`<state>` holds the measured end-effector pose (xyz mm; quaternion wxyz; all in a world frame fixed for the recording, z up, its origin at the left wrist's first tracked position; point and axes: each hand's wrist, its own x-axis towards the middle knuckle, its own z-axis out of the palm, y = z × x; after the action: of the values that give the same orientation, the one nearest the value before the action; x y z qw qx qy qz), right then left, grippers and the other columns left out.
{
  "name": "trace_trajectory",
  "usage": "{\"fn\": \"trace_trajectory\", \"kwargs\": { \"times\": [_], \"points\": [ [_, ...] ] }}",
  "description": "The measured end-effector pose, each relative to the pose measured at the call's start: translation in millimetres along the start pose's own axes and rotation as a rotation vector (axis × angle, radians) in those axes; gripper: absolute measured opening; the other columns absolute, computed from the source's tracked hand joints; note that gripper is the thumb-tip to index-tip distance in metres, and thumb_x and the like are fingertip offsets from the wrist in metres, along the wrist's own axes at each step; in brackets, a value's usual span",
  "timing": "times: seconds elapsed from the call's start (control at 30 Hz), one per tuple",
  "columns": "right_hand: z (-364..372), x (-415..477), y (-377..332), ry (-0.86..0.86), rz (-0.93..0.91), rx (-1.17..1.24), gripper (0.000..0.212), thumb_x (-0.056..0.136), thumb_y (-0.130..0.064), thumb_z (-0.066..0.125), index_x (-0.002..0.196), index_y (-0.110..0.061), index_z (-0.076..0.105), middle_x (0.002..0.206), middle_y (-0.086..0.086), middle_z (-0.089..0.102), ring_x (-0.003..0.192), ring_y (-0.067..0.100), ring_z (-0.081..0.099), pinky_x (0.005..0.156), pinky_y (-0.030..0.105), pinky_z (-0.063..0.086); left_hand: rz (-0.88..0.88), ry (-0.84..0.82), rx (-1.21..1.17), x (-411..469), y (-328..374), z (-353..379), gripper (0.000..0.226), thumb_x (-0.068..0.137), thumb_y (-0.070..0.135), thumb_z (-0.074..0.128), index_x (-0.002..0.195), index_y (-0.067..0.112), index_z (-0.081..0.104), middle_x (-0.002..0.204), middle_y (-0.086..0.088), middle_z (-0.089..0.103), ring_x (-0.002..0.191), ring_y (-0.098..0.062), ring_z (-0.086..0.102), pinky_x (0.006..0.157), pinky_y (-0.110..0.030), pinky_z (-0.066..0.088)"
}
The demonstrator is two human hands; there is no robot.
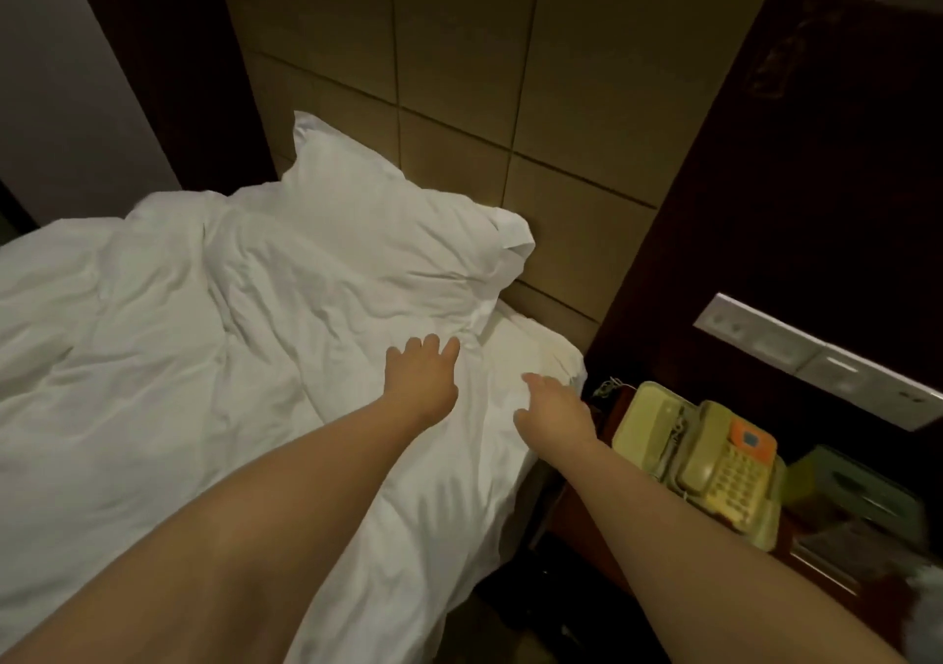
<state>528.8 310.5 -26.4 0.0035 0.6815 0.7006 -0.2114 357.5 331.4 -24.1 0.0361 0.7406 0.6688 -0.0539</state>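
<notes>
I can't tell whether my right hand pinches the duvet, which the left edge cuts off; things beside the telephone are blurred.

Hotel bedroom, by my reading: bed in white linen, pillow against padded headboard; beside the bed, a nightstand carrying a corded telephone, switch panel on the wall above.

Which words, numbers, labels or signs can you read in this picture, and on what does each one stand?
No text here can be read.
Telephone: keypad figures and orange label, too blurred to read.
Wall switch panel: marks too small to read.
White duvet and pillow: no print shows.
</notes>
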Motion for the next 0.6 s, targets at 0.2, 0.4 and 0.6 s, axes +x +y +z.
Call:
{"fn": "trace_trajectory", "kwargs": {
  "times": [0.2, 0.4, 0.6],
  "points": [
    [21.5, 123.6, -2.3, -0.150, 0.010, 0.014, 0.048, 0.095, -0.024, 0.043, 0.141, -0.014, 0.035, 0.137, 0.008, 0.045, 0.122, 0.027, 0.045, 0.097, 0.036, 0.037, -0.048, -0.097, 0.072, 101.7, -29.4, 30.5, 0.060, 0.091, 0.021, 0.046, 0.146, 0.021, 0.022, 0.135, -0.006, 0.039, 0.119, -0.026, 0.040, 0.087, -0.037, 0.033],
    [52.8, 226.2, -22.3, -0.222, -0.078, 0.102, 0.065, 0.094, -0.032, 0.048, 0.150, -0.014, 0.019, 0.145, 0.008, 0.040, 0.127, 0.026, 0.043, 0.103, 0.036, 0.035, -0.208, -0.394, 0.050, 173.1, -64.0, 82.4, 0.079, 0.093, 0.028, 0.049, 0.151, 0.032, -0.004, 0.158, -0.007, 0.001, 0.143, -0.030, 0.009, 0.106, -0.052, 0.026],
    [23.4, 348.9, -44.2, 0.039, -0.254, -0.021, 0.064, 0.093, -0.024, 0.049, 0.150, -0.014, 0.022, 0.150, 0.007, 0.031, 0.135, 0.026, 0.031, 0.108, 0.035, 0.025, -0.263, -0.247, -0.043, 248.1, -84.7, 89.1, 0.079, 0.093, 0.034, 0.050, 0.151, 0.030, -0.004, 0.159, -0.007, 0.002, 0.143, -0.029, 0.012, 0.107, -0.049, 0.026]
  ]
}}
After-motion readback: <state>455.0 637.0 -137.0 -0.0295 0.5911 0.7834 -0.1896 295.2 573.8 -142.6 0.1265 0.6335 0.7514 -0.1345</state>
